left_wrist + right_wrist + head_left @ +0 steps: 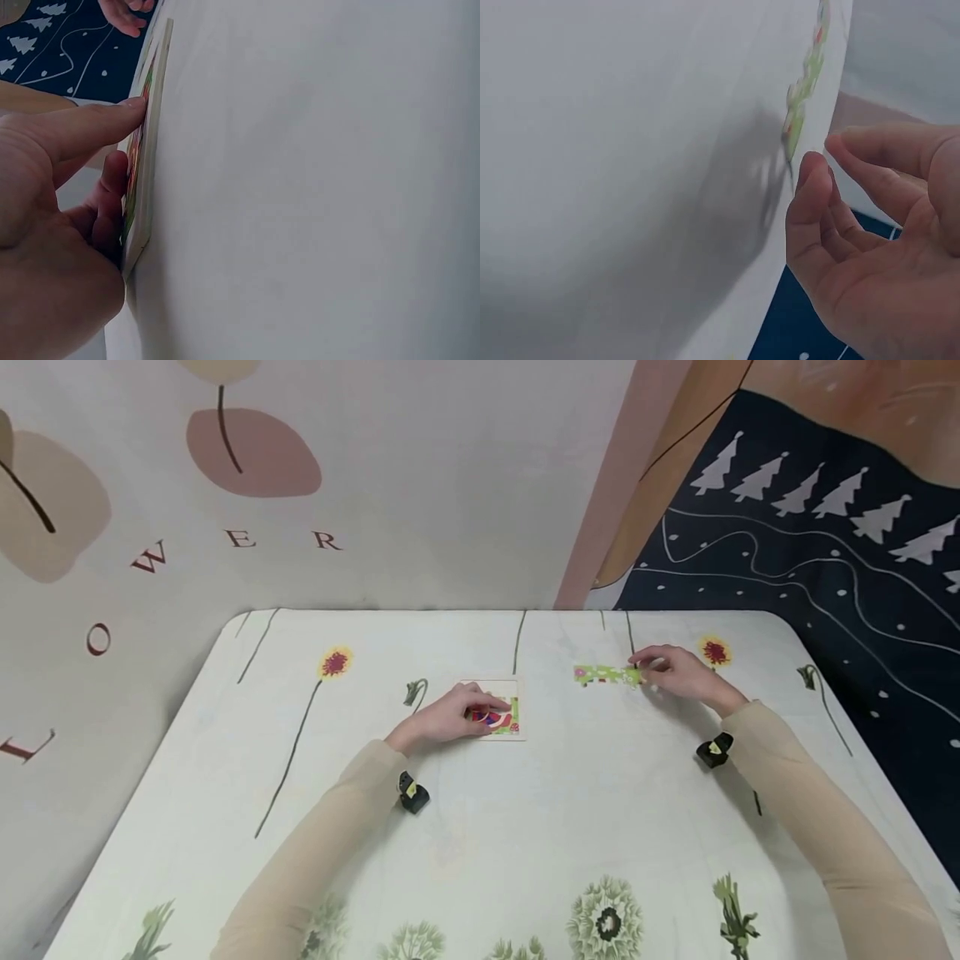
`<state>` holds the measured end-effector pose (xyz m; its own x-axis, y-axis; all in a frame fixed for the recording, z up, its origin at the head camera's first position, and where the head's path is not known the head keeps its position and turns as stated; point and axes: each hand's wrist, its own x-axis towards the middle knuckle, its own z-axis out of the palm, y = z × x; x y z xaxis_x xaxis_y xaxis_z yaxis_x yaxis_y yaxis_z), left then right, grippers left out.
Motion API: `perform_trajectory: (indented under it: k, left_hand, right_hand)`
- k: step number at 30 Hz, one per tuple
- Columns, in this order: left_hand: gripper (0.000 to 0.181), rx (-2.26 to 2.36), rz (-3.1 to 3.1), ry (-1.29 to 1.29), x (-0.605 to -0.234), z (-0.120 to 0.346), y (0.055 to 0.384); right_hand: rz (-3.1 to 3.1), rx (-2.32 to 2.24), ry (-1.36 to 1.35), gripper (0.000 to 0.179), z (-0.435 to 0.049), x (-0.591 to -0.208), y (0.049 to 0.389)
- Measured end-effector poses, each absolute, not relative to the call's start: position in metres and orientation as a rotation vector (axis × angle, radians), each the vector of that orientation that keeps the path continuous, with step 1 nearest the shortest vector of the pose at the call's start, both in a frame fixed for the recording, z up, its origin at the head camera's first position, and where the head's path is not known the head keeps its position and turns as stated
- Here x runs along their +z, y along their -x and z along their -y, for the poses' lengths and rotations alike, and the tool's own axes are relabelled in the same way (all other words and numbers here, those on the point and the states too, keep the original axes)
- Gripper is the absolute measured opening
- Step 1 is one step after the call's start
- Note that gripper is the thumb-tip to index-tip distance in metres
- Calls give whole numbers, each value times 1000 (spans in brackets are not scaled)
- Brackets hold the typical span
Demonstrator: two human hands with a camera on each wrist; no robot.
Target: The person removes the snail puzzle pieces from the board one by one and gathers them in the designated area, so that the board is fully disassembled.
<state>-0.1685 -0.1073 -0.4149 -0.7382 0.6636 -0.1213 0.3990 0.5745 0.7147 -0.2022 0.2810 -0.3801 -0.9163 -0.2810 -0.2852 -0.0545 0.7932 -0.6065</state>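
A small flat puzzle board (522, 732) with a pale frame lies near the table's middle, its colourful picture (504, 722) partly covered by my left hand (456, 713). In the left wrist view, one long finger (101, 126) of that hand touches the picture side of the board (152, 161), and other fingers bend near its lower end. To the right, a strip of green puzzle pieces (604, 675) lies on the table. My right hand (678, 672) is at the strip's right end. Its thumb and fingers are loosely bent, with a gap between the tips and nothing held, in the right wrist view.
The table (540, 818) has a white cloth printed with flowers and stems. Behind it stands a pale printed wall hanging (450, 510), with a dark tree-patterned one (810, 552) at the right. A black wrist camera (412, 793) sits on the left sleeve, another (714, 750) on the right.
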Motion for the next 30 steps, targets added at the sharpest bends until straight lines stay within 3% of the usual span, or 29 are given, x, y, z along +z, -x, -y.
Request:
perform_trajectory:
  k: [30]
  left_hand:
    - [29, 973, -2398, -823, -408, 111, 152]
  right_hand:
    - [-2509, -1153, 635, 28, -200, -393, 187]
